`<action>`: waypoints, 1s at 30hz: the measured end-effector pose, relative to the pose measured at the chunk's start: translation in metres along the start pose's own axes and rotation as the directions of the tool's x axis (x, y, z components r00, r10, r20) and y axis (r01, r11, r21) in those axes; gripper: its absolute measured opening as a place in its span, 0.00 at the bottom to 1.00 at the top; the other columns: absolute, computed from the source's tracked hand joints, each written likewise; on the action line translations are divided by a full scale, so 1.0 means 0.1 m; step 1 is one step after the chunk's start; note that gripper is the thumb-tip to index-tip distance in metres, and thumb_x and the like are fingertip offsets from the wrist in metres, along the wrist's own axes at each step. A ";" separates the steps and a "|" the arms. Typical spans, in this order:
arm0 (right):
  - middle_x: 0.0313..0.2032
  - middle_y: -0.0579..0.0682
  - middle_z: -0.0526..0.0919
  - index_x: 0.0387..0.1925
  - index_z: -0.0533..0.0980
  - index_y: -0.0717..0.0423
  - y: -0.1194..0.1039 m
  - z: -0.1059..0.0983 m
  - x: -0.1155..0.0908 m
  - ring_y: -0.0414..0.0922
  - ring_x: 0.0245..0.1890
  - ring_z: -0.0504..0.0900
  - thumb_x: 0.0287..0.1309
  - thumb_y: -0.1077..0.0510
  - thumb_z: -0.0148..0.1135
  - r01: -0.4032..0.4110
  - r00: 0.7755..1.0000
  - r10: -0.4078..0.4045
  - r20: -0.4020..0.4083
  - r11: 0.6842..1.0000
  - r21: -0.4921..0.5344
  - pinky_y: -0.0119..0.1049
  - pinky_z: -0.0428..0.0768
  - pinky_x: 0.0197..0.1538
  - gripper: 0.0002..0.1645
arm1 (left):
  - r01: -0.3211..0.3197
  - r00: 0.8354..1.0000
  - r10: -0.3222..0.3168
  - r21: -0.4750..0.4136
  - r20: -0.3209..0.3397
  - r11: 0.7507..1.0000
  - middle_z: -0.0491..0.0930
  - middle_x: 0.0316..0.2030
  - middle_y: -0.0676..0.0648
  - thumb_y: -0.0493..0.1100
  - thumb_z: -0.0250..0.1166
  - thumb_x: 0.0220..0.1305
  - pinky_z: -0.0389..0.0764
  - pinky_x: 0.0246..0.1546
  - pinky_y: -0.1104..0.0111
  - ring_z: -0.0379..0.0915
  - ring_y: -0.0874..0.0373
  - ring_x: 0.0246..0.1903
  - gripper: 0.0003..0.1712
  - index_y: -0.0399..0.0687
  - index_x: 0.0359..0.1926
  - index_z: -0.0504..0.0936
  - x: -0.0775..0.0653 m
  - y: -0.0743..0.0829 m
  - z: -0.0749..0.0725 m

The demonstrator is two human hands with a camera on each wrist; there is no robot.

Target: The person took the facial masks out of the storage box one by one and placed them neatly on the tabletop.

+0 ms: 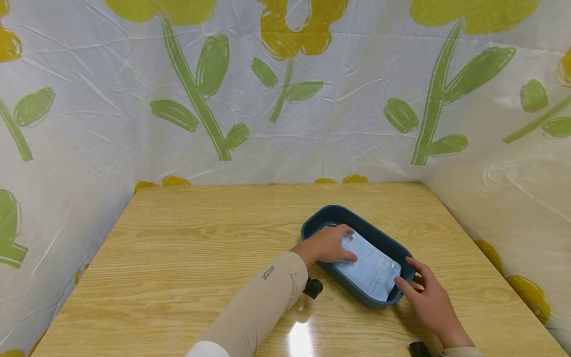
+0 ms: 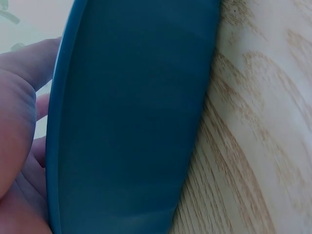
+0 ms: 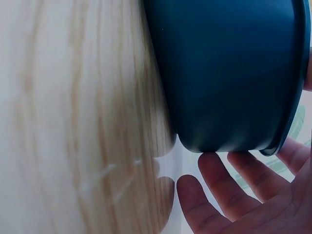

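The left hand [image 1: 327, 244], its grip unclear, is on the packet [image 1: 370, 267] already inside the bin [image 1: 371, 234], the loosely spread right hand [image 1: 430, 292] touching its end, neither yet withdrawn.

I see a wood-grain table [image 1: 200, 248] with a creased white sheet [image 1: 348, 119] hanging behind it and along both sides, printed with yellow flowers [image 1: 274, 34] and green stems [image 1: 192, 89]. Low in my head view, a glare [image 1: 301, 339] whitens the table.
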State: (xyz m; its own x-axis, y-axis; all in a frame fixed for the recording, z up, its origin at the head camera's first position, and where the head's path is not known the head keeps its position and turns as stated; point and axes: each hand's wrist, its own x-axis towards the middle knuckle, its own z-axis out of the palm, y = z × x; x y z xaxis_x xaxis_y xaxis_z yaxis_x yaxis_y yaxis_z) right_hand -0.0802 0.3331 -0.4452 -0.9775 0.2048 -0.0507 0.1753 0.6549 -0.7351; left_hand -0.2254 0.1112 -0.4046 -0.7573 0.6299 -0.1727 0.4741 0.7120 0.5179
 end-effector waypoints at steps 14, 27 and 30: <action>0.69 0.74 0.57 0.74 0.53 0.66 0.01 0.01 0.00 0.70 0.60 0.69 0.73 0.42 0.55 0.014 1.000 -0.014 -0.009 1.000 -0.008 0.65 0.69 0.59 0.44 | -0.016 1.000 0.015 -0.026 -0.019 1.000 0.75 0.61 0.57 0.53 0.70 0.65 0.72 0.52 0.71 0.72 0.63 0.55 0.35 0.64 0.71 0.67 0.02 -0.01 0.00; 0.69 0.73 0.57 0.74 0.53 0.66 -0.02 0.02 -0.01 0.70 0.61 0.69 0.73 0.42 0.55 0.019 1.000 -0.019 -0.018 1.000 -0.006 0.64 0.70 0.58 0.44 | -0.008 0.998 0.003 -0.094 -0.060 0.996 0.76 0.61 0.54 0.43 0.70 0.66 0.74 0.44 0.70 0.73 0.60 0.55 0.42 0.69 0.74 0.60 0.03 -0.01 0.00; 0.69 0.74 0.57 0.74 0.53 0.66 -0.02 0.02 0.00 0.70 0.61 0.68 0.73 0.42 0.54 0.016 1.000 -0.016 -0.019 1.000 -0.007 0.65 0.70 0.59 0.44 | -0.001 0.998 -0.004 -0.090 -0.060 0.996 0.77 0.60 0.54 0.43 0.69 0.66 0.74 0.44 0.70 0.73 0.59 0.55 0.43 0.69 0.75 0.59 0.03 -0.01 0.01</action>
State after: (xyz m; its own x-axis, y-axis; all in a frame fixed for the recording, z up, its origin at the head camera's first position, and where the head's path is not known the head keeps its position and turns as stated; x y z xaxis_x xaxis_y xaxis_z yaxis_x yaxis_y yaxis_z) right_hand -0.0806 0.3302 -0.4448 -0.9778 0.2081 -0.0264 0.1609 0.6634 -0.7307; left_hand -0.2284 0.1126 -0.4065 -0.7847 0.6071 -0.1248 0.4324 0.6804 0.5917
